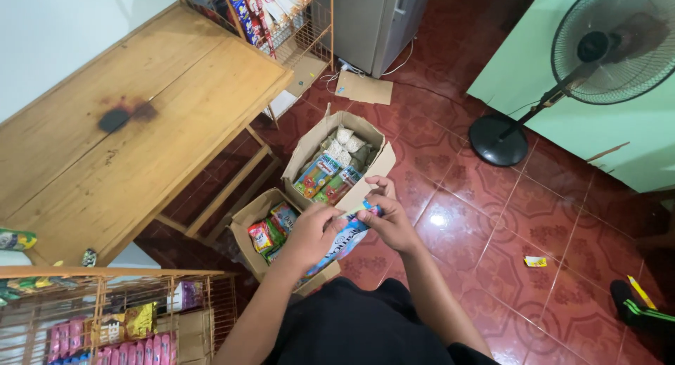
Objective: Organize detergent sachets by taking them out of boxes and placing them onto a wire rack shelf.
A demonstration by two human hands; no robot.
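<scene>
1. Wooden table (pixel 140 126) at left, top bare but for a dark scorch mark; wire snack racks (pixel 105 316) at its near and far ends, packets stood upright for display.
2. Two open cardboard boxes (pixel 337 157) on red tiled floor (pixel 492 224), flaps folded out, snack packs inside.
3. Blue-and-white snack packet (pixel 349 233) held above near box, between both hands; long axis diagonal, upper end up-right, lower end down-left toward torso.
4. Left hand (pixel 309 233) curled shut round packet's middle.
5. Right hand (pixel 389 217) pinching upper end, fingers bent, probably steadying it.
</scene>
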